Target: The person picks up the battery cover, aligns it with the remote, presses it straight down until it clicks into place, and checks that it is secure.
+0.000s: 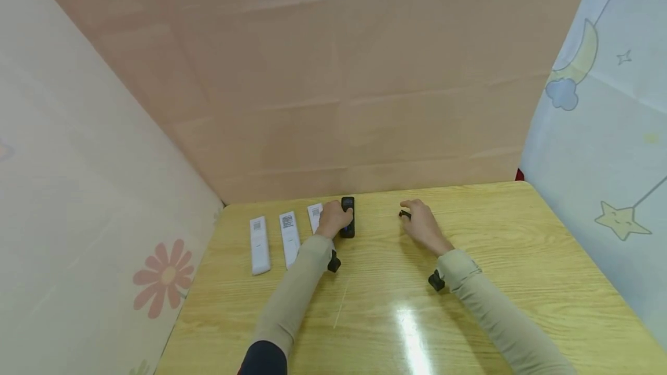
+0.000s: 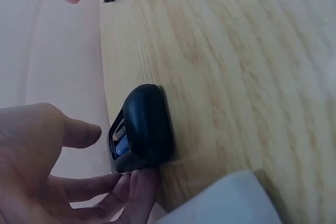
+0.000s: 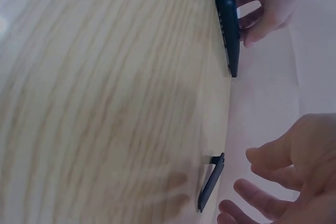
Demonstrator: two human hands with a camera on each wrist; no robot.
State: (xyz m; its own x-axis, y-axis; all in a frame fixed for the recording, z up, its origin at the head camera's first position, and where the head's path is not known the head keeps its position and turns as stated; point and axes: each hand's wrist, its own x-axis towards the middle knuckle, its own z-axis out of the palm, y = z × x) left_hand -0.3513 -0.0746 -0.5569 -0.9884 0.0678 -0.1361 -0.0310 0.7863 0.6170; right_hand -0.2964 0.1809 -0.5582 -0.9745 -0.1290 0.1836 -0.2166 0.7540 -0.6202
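Observation:
A black remote control (image 1: 347, 232) lies back-up near the table's far edge, its battery compartment uncovered. A blue battery (image 2: 122, 146) and a second battery show inside. My left hand (image 1: 334, 220) is at the remote's left side, with its fingers touching that side and its thumb apart from it, over the compartment. To the right, my right hand (image 1: 423, 227) hovers beside a small black battery cover (image 3: 211, 182) on the table. Its fingers are loosely bent, with a gap between them and the cover in the right wrist view.
Three white remotes lie in a row left of the black one: an outer white remote (image 1: 259, 246), a middle white remote (image 1: 289, 239) and a third white remote (image 1: 314, 216) partly hidden by my left hand. The wooden table (image 1: 375, 282) meets a brown backdrop (image 1: 333, 103) behind.

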